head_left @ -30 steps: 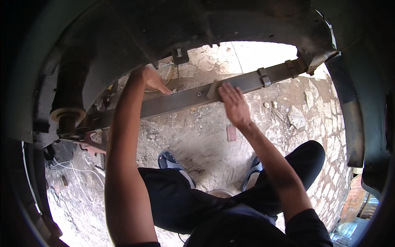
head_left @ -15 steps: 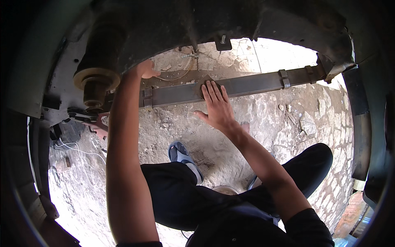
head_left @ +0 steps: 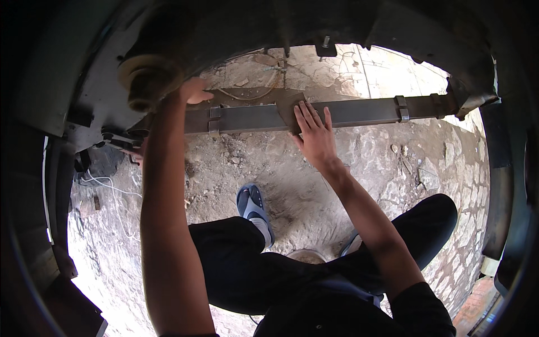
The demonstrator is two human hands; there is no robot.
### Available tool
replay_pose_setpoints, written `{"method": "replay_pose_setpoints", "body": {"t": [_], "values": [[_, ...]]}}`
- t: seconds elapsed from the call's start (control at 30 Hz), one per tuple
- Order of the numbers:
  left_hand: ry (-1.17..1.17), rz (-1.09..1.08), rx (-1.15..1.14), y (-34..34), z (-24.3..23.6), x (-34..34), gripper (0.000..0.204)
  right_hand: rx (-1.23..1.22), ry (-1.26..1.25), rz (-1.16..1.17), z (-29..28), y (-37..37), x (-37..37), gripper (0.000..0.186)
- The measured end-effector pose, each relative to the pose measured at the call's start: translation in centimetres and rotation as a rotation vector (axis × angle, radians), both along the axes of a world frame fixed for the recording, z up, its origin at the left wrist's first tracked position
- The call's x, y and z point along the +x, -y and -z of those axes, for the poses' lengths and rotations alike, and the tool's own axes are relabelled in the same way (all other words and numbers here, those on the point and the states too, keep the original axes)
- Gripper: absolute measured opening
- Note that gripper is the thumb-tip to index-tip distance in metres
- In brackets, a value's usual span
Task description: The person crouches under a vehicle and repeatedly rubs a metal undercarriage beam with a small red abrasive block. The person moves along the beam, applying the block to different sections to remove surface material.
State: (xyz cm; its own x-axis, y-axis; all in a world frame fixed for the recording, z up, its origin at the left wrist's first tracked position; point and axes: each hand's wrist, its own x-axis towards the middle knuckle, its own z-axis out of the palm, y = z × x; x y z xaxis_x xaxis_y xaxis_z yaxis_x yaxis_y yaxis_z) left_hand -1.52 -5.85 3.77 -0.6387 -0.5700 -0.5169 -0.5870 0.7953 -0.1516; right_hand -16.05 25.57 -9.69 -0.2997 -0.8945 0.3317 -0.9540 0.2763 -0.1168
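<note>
A long grey leaf spring [head_left: 247, 117] runs crosswise in front of me, with metal clips [head_left: 214, 120] around it. Against it lies a brown sheet that looks like sandpaper [head_left: 287, 111]. My right hand [head_left: 317, 137] presses this sheet to the bar, its fingers stretched over the sheet's right part; the thumb is near the sheet's lower edge. My left hand [head_left: 196, 91] reaches up beyond the bar near its left end, beside a blurred round metal part [head_left: 147, 78]. Its thumb side shows, but most of its fingers are hidden, so whatever they touch cannot be seen.
Dark vehicle bodywork [head_left: 247, 25] arches overhead, with a bolt [head_left: 326, 41] hanging from a bracket. At the bar's right end is a metal mount [head_left: 469, 102]. A white cable [head_left: 115, 191] lies at left on dusty, stony ground [head_left: 292, 208]. My sandalled foot [head_left: 254, 208] stands below.
Within the view, the bar and bodywork have shifted slightly right and up. My right hand has moved right with the sheet, and its thumb has drawn in. More of the sheet shows.
</note>
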Motion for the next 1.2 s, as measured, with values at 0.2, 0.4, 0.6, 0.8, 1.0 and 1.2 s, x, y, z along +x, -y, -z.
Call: {"method": "replay_pose_setpoints", "body": {"t": [0.2,0.4,0.6,0.8,1.0,1.2], "values": [[-0.067,-0.11,0.129,2.4,1.7,0.7,0.082,0.054,-0.034,-0.074,0.1,0.5,-1.0,0.06],[-0.133,-0.152,0.129,2.6,3.5,0.8,0.093,-0.192,0.042,0.138,-4.1,-1.0,-3.5,0.052],[-0.225,-0.106,0.148,0.9,3.4,-3.3,0.095,0.025,0.031,0.099,-1.3,-4.4,-3.3,0.058],[-0.127,-0.002,0.18,-1.4,1.7,-7.1,0.092,-0.303,0.473,0.186,-3.2,-3.2,-6.0,0.047],[-0.045,0.023,0.078,-3.2,1.6,-8.6,0.077,-0.46,-0.023,0.062,-7.0,-4.3,-6.8,0.051],[-0.053,0.153,0.078,-6.1,2.0,-10.1,0.068,0.034,0.057,0.083,-1.1,-5.7,-4.5,0.053]]}}
